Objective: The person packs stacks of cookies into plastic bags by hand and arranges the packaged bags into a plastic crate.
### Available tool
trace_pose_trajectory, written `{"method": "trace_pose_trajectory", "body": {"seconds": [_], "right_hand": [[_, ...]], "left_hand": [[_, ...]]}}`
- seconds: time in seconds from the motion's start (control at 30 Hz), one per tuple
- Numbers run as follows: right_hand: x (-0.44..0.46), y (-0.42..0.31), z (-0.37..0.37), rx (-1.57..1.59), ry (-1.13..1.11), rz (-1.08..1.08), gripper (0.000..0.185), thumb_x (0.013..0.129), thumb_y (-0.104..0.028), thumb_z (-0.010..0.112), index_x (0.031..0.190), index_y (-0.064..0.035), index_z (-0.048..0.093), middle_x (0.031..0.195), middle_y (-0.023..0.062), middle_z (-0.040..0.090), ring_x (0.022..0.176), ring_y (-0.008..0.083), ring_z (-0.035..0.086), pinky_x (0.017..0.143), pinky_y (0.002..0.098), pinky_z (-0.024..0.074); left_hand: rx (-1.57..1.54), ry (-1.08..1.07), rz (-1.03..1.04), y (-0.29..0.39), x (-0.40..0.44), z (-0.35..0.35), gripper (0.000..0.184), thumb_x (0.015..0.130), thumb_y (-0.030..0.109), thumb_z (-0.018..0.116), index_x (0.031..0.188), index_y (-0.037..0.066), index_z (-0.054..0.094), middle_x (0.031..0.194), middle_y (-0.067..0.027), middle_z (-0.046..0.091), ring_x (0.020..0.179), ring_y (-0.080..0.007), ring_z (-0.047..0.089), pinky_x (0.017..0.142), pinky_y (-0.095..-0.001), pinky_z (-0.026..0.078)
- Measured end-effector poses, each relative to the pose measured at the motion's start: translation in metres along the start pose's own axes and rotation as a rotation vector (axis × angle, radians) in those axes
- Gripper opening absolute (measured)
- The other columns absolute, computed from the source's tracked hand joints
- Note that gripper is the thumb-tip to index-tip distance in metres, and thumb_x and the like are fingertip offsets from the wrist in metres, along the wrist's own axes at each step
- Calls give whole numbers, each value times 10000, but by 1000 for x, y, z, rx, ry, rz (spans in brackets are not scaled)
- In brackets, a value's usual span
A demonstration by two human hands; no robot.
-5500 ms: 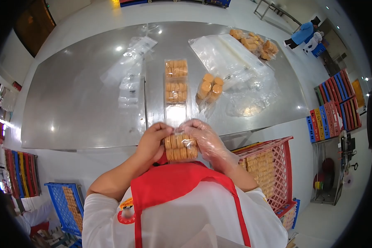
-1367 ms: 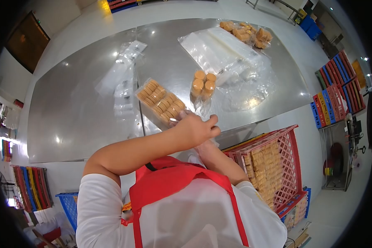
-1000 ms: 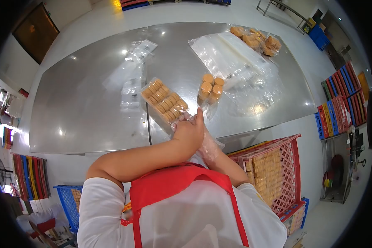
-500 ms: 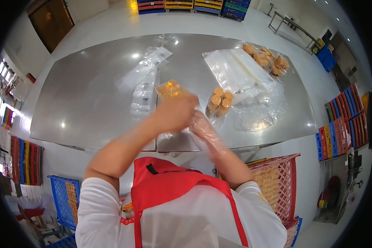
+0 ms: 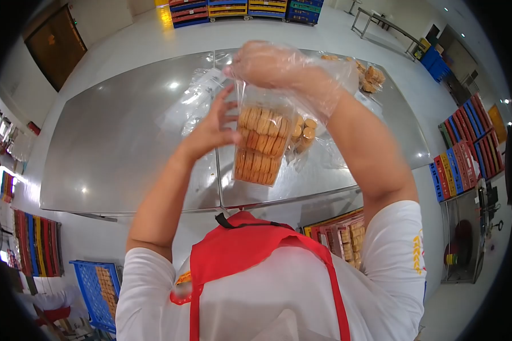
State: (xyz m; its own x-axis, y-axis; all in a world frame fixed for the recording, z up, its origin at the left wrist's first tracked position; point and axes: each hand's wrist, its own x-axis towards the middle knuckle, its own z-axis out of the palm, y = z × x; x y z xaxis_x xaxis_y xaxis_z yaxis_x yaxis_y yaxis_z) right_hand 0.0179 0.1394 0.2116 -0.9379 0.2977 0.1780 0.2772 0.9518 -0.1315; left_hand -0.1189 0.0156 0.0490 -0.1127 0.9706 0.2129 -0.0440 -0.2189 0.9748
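My right hand [image 5: 261, 63], in a clear plastic glove, is closed on the gathered top of a clear plastic bag of biscuits [image 5: 260, 142]. The bag hangs upright over the table's near half, with round tan biscuits stacked on edge in three rows. Bare and with its fingers spread, my left hand [image 5: 215, 126] is at the bag's left side; its thumb tip is against or very near the plastic. Behind the bag, partly hidden, stands a smaller pack of biscuits [image 5: 304, 136]. Flat clear bags [image 5: 196, 94] lie to the left of my right hand.
The steel table [image 5: 119, 136] has a seam down its middle. More bagged biscuits [image 5: 372, 78] lie at its far right. A blue crate [image 5: 91, 284] stands lower left, with biscuit trays [image 5: 347, 238] below the near edge. Stacked crates [image 5: 466, 187] line the right.
The biscuit bag now hangs upright in view, lifted by my right hand, which has moved up and away. My left hand has moved left and spread its fingers; before, both hands were together.
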Motion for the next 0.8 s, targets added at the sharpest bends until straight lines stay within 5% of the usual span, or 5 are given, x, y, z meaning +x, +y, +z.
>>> {"method": "trace_pose_trajectory", "body": {"seconds": [0.27, 0.37, 0.4, 0.53, 0.8], "right_hand": [[29, -21, -58, -143, -93, -206, 404, 896, -417, 622, 811, -24, 661, 783, 50, 638, 713, 178, 595, 691, 357, 478], [11, -46, -109, 112, -436, 70, 448, 864, -519, 670, 895, -71, 665, 751, 55, 639, 679, 162, 568, 668, 326, 480], [14, -47, -104, 164, -436, 13, 265, 871, -341, 697, 897, -77, 711, 751, 35, 679, 696, 128, 613, 663, 279, 494], [30, -61, -63, 26, -134, -134, 299, 876, -347, 650, 936, -60, 711, 840, 112, 695, 802, 280, 658, 745, 376, 513], [37, -125, 62, -296, 165, -640, 138, 768, -142, 652, 873, -65, 697, 844, 84, 672, 903, 254, 651, 869, 405, 494]], "left_hand": [[-334, 99, 135, 33, -14, 45, 1027, 718, 76, 816, 1523, 44, 180, 1391, -150, 454, 1305, -267, 460, 1095, -385, 370], [-430, 134, 93, 41, -26, 42, 959, 743, 79, 793, 1507, 46, 215, 1377, -147, 468, 1285, -261, 482, 1082, -385, 391], [-460, 142, 75, 43, -30, 39, 948, 748, 82, 788, 1505, 45, 219, 1373, -145, 471, 1277, -259, 491, 1077, -385, 398], [-436, 153, 29, 41, -44, 14, 962, 728, 75, 785, 1507, 53, 223, 1361, -139, 480, 1236, -254, 528, 1065, -384, 413], [547, 621, 143, -12, -94, -133, 1026, 621, 133, 874, 1457, 71, 283, 1389, -136, 435, 1305, -272, 434, 1079, -410, 394]]}}
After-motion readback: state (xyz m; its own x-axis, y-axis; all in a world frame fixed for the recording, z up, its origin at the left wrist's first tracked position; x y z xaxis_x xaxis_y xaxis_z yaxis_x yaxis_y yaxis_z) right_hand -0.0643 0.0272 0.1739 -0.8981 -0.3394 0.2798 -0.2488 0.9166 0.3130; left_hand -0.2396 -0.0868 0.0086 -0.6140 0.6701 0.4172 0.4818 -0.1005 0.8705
